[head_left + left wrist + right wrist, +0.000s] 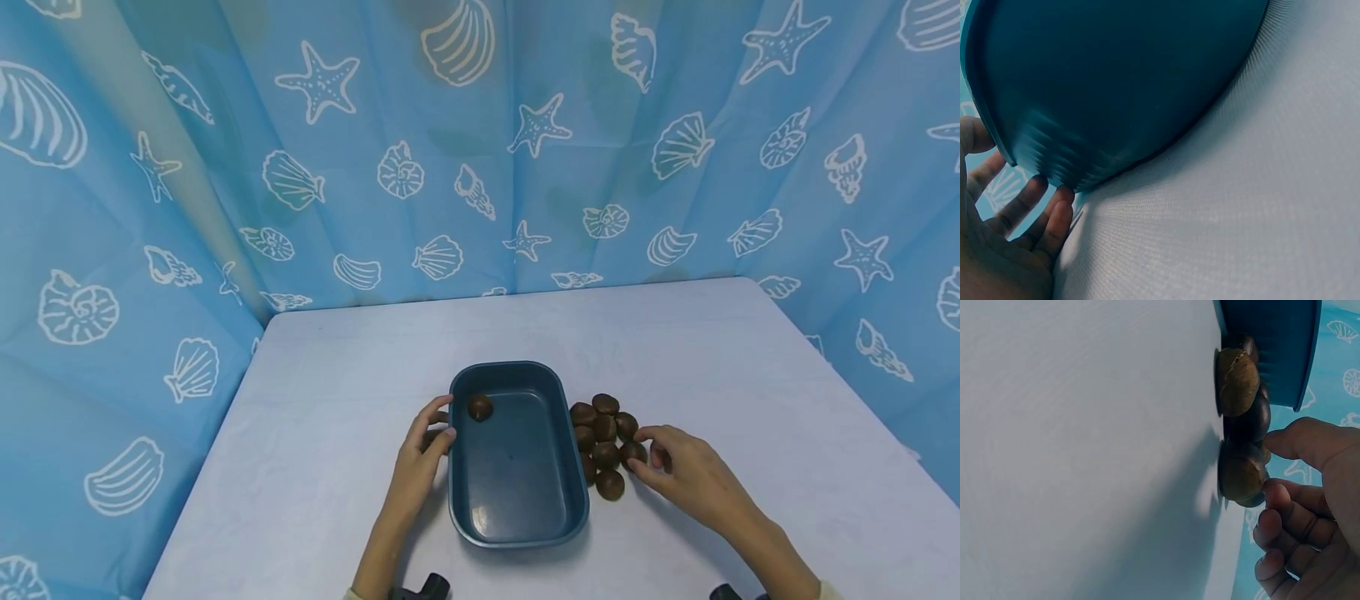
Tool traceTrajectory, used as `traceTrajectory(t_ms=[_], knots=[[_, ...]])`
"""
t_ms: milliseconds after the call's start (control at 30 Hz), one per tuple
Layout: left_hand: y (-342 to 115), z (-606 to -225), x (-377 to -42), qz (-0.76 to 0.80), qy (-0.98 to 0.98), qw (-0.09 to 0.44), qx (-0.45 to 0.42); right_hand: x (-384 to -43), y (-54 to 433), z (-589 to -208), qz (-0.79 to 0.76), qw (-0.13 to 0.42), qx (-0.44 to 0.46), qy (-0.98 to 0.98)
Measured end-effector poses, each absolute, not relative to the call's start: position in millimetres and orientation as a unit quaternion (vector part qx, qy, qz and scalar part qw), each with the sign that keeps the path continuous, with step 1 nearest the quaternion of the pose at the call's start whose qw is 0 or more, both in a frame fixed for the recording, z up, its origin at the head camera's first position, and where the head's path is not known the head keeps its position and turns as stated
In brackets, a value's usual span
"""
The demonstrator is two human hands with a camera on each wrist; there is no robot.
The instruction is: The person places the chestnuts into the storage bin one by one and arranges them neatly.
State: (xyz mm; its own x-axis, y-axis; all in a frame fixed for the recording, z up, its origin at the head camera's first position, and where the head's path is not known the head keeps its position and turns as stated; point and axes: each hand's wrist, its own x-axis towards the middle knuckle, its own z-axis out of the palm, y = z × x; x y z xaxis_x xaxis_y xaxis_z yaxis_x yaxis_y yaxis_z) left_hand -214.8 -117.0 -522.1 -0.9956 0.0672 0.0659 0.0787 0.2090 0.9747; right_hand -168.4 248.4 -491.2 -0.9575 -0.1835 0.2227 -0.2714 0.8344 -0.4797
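A dark blue rectangular tray (517, 533) stands on the table, one brown chestnut (480, 407) lying in its far left corner. My left hand (420, 450) rests against the tray's left side, with thumb and fingertips at the rim. From the left wrist view, its fingertips touch the outer wall of the tray (1129, 81). Right of the tray, several chestnuts (604, 455) lie in a close cluster. At the cluster's right edge my right hand (693, 475) has its thumb and forefinger around one chestnut (1241, 472); its other fingers are curled.
White cloth (337, 375) covers the table. Blue curtains (480, 167) with white shell and starfish prints hang behind it and at both sides. In the right wrist view, some chestnuts (1238, 381) sit right beside the tray's wall (1279, 356).
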Motion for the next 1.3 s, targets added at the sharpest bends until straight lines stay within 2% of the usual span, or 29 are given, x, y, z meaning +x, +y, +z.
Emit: traceTrajectory(t_ms=[833, 1300], knots=[[-117.5, -524.4, -216.0, -0.62, -0.783, 0.011, -0.056, -175.6, 248.2, -492.5, 0.226, 0.034, 0.071, -0.971], [-116.5, -524.9, -215.8, -0.617, -0.786, 0.011, -0.048, -175.9, 242.2, -467.2, 0.247, 0.076, 0.108, -0.96]])
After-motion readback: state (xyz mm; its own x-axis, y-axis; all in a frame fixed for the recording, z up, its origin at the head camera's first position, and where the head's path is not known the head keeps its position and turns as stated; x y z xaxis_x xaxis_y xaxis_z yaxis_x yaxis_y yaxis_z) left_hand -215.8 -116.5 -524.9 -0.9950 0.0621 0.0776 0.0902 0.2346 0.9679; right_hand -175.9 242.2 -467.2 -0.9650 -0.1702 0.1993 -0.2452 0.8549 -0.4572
